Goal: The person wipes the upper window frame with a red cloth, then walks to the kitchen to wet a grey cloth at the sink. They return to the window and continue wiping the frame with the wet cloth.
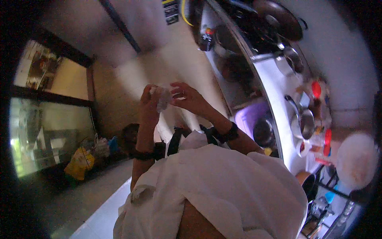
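Note:
My left hand (148, 100) is closed around a crumpled, translucent piece of plastic (163, 100), possibly a thin bag. It is held up in front of me, above the floor. Blur hides its exact shape. Just to its right is my right hand (191, 97), with fingers curved and spread apart at the plastic's edge. Whether those fingertips touch it is not clear. Dark bands circle both wrists.
Along the right runs a white counter (268, 77) with a saucepan (306, 124), a metal pot (292, 59), a white mug (303, 148) and a large pan lid (279, 19). Beneath it is a purple tub (246, 118). A yellow bag (80, 162) lies by the glass panel (50, 131) at left.

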Motion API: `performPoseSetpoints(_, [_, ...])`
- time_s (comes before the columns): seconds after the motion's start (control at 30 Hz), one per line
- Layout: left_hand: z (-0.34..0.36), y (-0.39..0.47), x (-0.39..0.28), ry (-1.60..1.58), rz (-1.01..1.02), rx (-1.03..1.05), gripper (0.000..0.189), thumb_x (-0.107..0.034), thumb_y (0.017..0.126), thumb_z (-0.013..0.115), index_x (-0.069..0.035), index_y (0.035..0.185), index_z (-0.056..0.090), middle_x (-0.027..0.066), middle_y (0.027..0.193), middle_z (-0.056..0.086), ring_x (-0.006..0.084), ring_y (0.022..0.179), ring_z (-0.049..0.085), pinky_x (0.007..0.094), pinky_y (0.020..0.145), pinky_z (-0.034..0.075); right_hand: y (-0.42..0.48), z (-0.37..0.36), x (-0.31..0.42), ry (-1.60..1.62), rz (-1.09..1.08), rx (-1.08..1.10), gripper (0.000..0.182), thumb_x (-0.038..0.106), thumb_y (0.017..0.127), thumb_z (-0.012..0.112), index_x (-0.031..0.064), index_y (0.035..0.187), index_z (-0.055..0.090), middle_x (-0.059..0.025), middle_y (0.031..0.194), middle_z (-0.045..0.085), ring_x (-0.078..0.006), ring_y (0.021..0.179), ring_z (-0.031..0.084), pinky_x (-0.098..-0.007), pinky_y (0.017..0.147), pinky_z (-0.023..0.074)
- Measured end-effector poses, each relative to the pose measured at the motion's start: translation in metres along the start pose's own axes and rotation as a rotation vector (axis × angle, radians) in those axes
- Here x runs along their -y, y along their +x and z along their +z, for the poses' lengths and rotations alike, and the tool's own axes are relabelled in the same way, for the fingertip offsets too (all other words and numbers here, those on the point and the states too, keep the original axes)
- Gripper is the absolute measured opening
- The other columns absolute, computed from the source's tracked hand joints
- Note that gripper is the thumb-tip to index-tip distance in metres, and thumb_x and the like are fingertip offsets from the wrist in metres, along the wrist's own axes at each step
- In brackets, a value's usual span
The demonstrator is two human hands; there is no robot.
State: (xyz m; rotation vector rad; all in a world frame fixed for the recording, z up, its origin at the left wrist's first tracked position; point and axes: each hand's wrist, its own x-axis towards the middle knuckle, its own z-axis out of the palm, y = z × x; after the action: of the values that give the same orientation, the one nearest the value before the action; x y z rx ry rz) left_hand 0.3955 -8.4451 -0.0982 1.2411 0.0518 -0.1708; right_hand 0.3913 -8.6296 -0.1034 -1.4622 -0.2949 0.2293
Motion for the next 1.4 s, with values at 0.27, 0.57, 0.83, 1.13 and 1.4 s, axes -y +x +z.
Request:
performPoseSetpoints(0.27, [-0.059, 0.039, -0.08, -0.098, -0.064, -0.125, 0.031, -0.022, 0.089, 0.058, -0.008, 0.117, 0.051, 0.0065, 0.1, 0.059, 0.0139, 0.09, 0.056, 0.0273, 0.077, 0.047, 0.129, 0.063, 0.013, -0.08, 0.113, 0.096, 0.04, 0.009, 0.077, 0.072, 0.0048, 0.112, 0.054, -0.0077, 0.1, 0.061, -0.0183, 0.089, 0.06, -0.0315, 0.076, 0.0518])
performPoseSetpoints(0.57, [-0.177, 0.14, -0.092, -0.329, 0.251, -0.366, 0.026, -0.009, 0.086, 0.062, -0.008, 0.112, 0.056, 0.0055, 0.099, 0.062, 0.0137, 0.091, 0.058, 0.0271, 0.079, 0.048, 0.299, 0.103, 0.006, 0.334, 0.254, 0.018, 0.02, 0.019, 0.088, 0.062, 0.0061, 0.1, 0.055, -0.0046, 0.085, 0.059, -0.0127, 0.073, 0.055, -0.0292, 0.062, 0.0474])
performPoseSetpoints(0.83, [-0.246, 0.246, -0.15, -0.227, 0.396, -0.654, 0.018, -0.011, 0.085, 0.064, -0.009, 0.103, 0.062, 0.0014, 0.096, 0.063, 0.0108, 0.085, 0.059, 0.0253, 0.074, 0.048, 0.469, 0.116, -0.006, 0.223, 0.326, 0.304, 0.019, 0.026, 0.088, 0.064, 0.009, 0.094, 0.058, -0.0012, 0.084, 0.059, -0.0108, 0.076, 0.052, -0.0272, 0.067, 0.0423])
performPoseSetpoints(1.13, [-0.277, 0.32, -0.222, 0.706, 0.407, 0.001, 0.034, -0.005, 0.079, 0.067, -0.008, 0.111, 0.057, 0.0066, 0.108, 0.061, 0.0212, 0.081, 0.063, 0.0304, 0.071, 0.052, 0.59, 0.228, -0.058, 0.348, 0.099, 0.453, 0.028, 0.017, 0.084, 0.06, 0.0067, 0.11, 0.057, -0.0031, 0.097, 0.061, -0.0164, 0.09, 0.057, -0.0307, 0.08, 0.0477])
performPoseSetpoints(1.4, [-0.5, 0.373, -0.268, -0.086, 0.38, -0.052, 0.024, -0.021, 0.091, 0.056, -0.003, 0.107, 0.06, 0.0089, 0.098, 0.065, 0.0192, 0.085, 0.064, 0.0313, 0.069, 0.054, 0.706, 0.404, -0.089, 0.374, 0.273, 0.651, 0.031, 0.019, 0.087, 0.057, 0.0058, 0.114, 0.054, -0.0058, 0.105, 0.058, -0.0182, 0.097, 0.055, -0.0311, 0.085, 0.0462])
